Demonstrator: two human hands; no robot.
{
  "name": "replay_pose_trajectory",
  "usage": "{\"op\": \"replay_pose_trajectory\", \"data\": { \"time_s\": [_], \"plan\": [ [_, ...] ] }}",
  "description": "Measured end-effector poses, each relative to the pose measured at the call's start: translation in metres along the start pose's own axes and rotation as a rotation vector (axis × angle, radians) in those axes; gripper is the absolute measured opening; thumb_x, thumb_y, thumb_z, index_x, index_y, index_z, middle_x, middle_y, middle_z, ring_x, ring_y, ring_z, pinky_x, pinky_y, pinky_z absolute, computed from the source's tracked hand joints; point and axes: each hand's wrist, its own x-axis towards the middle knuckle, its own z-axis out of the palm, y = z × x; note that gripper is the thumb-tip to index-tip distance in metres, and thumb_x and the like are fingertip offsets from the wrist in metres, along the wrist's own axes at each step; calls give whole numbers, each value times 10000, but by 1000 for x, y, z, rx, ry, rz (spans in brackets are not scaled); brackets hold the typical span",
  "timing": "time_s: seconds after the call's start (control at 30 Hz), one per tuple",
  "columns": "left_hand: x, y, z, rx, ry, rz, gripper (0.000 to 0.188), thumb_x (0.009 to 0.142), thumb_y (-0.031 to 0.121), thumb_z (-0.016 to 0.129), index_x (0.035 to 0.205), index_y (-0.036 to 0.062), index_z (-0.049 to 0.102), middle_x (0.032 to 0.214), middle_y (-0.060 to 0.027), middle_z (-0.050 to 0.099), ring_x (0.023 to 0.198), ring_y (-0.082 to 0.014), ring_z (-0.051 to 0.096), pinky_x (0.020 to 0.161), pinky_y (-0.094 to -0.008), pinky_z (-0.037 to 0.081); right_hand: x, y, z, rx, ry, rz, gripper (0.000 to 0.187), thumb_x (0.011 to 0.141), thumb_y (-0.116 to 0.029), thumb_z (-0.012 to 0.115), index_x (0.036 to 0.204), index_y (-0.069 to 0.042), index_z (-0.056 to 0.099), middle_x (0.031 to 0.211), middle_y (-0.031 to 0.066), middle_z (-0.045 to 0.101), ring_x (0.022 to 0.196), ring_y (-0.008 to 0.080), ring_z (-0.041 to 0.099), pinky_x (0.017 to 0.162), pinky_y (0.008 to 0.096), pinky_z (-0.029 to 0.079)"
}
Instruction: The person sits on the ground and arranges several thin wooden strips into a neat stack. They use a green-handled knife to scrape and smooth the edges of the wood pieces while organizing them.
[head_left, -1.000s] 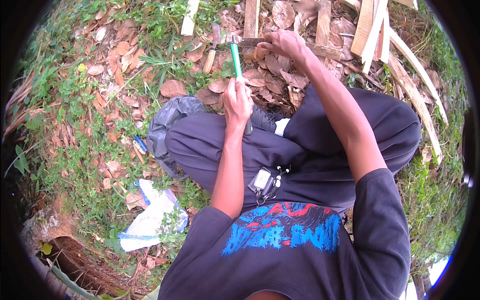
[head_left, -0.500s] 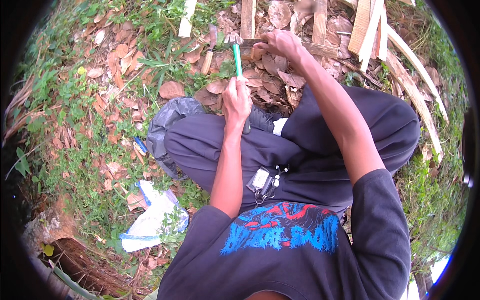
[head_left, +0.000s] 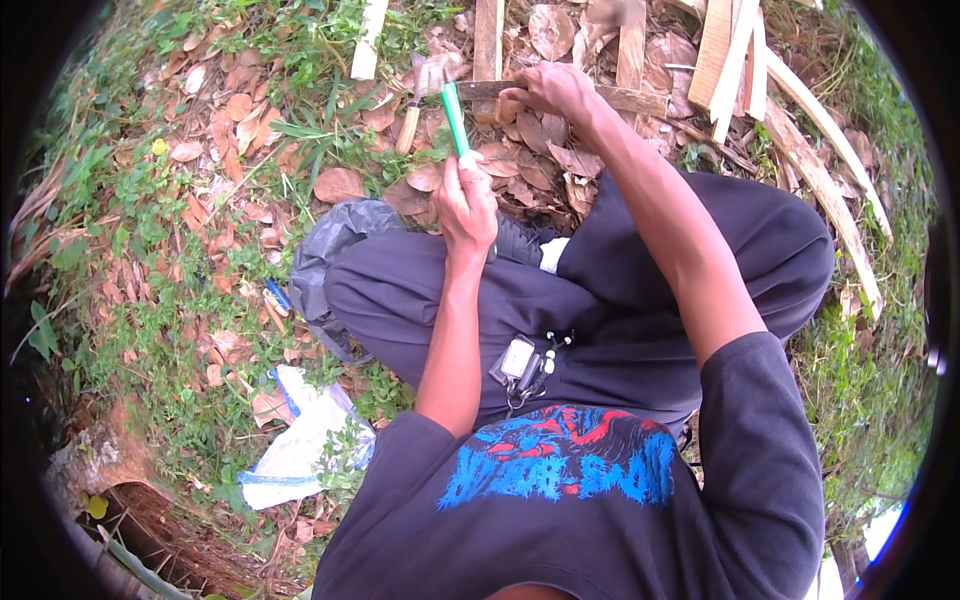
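Observation:
My left hand [head_left: 467,208] is closed around the handle of a hammer [head_left: 455,120] with a green shaft. Its metal head is smeared by motion, just left of the end of a dark wooden strip [head_left: 640,101]. That strip lies across two lighter upright slats [head_left: 488,42]. Resting on the strip, my right hand [head_left: 560,90] has its fingers bent together in a pinch; whatever is between them is too small or hidden. A knife [head_left: 408,125] with a wooden handle lies on the leaves beside the hammer head, which partly covers its blade.
Several loose wooden strips [head_left: 722,60] lie at the far right, another piece [head_left: 369,40] at the far left. Beside my left knee are a dark plastic bag [head_left: 325,255] and a blue object [head_left: 278,294]. A white sack [head_left: 305,440] lies nearer. Dry leaves and grass cover the ground.
The hammer head has swung left, away from the crossing strip's left end, and its shaft leans more to the left. My right hand stays at the strip.

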Motion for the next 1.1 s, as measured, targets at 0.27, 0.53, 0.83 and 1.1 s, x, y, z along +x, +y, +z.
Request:
{"op": "replay_pose_trajectory", "data": {
  "time_s": [0.27, 0.53, 0.83, 1.1],
  "plan": [
    [3, -4, -1, 193, -1, 56, 330, 1036, 314, 366, 976, 30, 521, 577, 27, 422, 418, -36, 391, 366, -201, 314, 7, 2, 10, 69, -5, -18, 660, 908, -672, 360, 899, -88, 668, 812, 173, 688, 785, 288, 693, 688, 405, 562],
    [4, -3, -1, 296, -8, 114, 343, 1026, 310, 385, 962, 21, 557, 557, 34, 421, 443, -41, 421, 392, -229, 312, 7, 4, 14, 21, 56, -49, 663, 913, -667, 358, 910, -78, 662, 806, 167, 686, 733, 290, 690, 636, 403, 567],
    [6, 17, 1, 390, 5, 136, 349, 1015, 273, 368, 935, 0, 569, 540, -43, 490, 409, -120, 476, 402, -298, 348, 6, 1, 1, 49, -40, -16, 662, 896, -687, 364, 983, -107, 672, 882, 181, 681, 782, 305, 684, 708, 410, 564],
    [21, 13, 1, 520, -41, 76, 359, 1024, 287, 355, 947, 3, 560, 565, -21, 501, 422, -98, 459, 397, -288, 339, 9, 3, 7, 30, -7, -21, 651, 901, -670, 379, 1014, -99, 671, 819, 183, 685, 778, 290, 692, 695, 418, 565]
  ]
}}
